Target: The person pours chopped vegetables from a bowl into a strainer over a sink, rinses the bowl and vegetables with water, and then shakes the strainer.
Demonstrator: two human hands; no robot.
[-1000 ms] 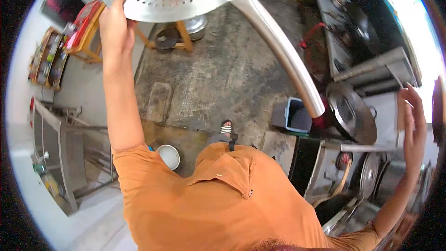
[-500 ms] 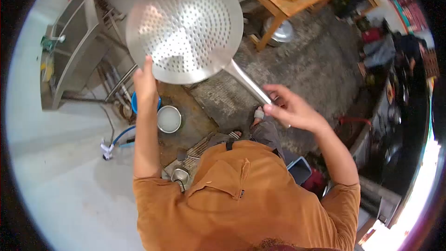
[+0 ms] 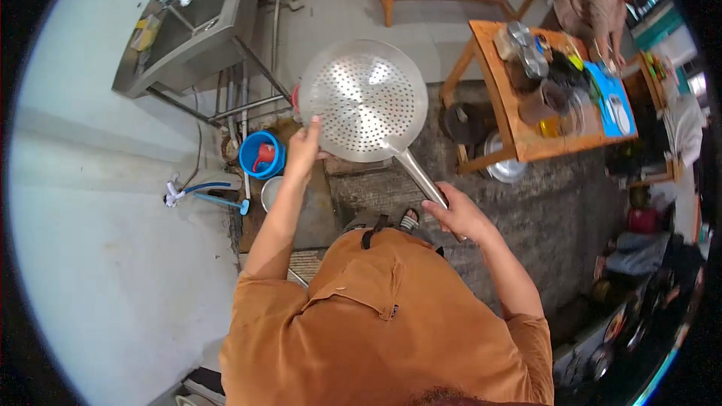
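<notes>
A large, round metal skimmer [image 3: 363,98] full of small holes is held up in front of me, its perforated disc facing the camera. My left hand [image 3: 304,149] grips the disc's rim at the lower left, thumb on the face and the other fingers behind, partly hidden. Around the skimmer's metal handle, my right hand [image 3: 456,214] is closed near the end, and the handle's tip sticks out below it. Past my left hand, a bit of something red shows at the disc's left edge.
Left stands a steel sink [image 3: 203,43]; below it are a blue bucket [image 3: 263,154] with a red dipper and a wall tap [image 3: 173,195]. To the right, a wooden table [image 3: 492,126] carries jars and a blue board. Another person [image 3: 598,4] bends beyond it. A lidded pot [image 3: 505,158] sits underneath.
My view has turned, so the wooden table and the other person show more fully. The skimmer appears lower and farther from the camera, with both hands still holding it.
</notes>
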